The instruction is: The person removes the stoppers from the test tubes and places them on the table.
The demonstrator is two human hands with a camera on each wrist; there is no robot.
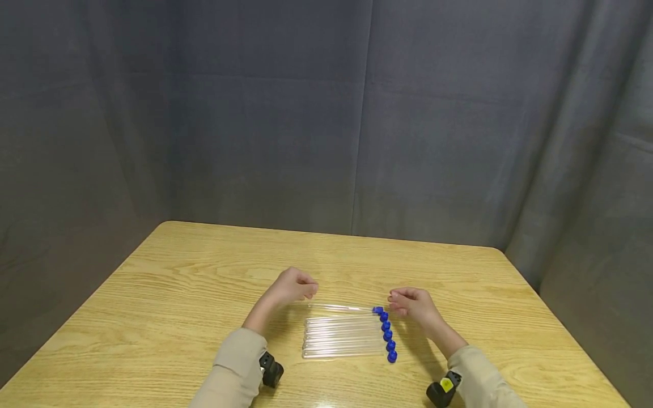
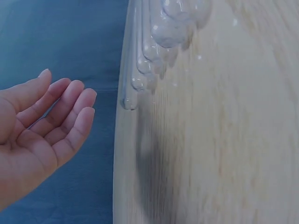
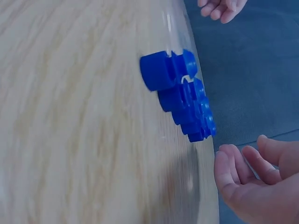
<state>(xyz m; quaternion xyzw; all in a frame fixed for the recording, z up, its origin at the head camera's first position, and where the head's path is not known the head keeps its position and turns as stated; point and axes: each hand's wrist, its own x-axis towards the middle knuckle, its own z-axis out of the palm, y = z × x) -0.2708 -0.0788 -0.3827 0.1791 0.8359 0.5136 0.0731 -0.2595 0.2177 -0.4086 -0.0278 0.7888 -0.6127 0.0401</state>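
Note:
Clear test tubes (image 1: 344, 337) lie side by side on the table, blue caps (image 1: 388, 335) lined up at their right ends. The farthest tube (image 1: 339, 307) sits slightly apart from the others, its cap (image 1: 377, 310) a little left of the row. Just beyond the tubes' left ends is my left hand (image 1: 297, 284), fingers loosely bent and holding nothing. The left wrist view shows it beside the rounded tube ends (image 2: 163, 35), with a gap between. My right hand (image 1: 412, 303) hovers right of the farthest cap; in the right wrist view its relaxed fingers (image 3: 226, 172) are apart from the caps.
The wooden table (image 1: 204, 249) has rounded far corners. A grey curtain (image 1: 265, 141) hangs behind it and along both sides. Both wrists carry small black cameras, the left camera (image 1: 271, 369) and the right camera (image 1: 442, 390), near the table surface.

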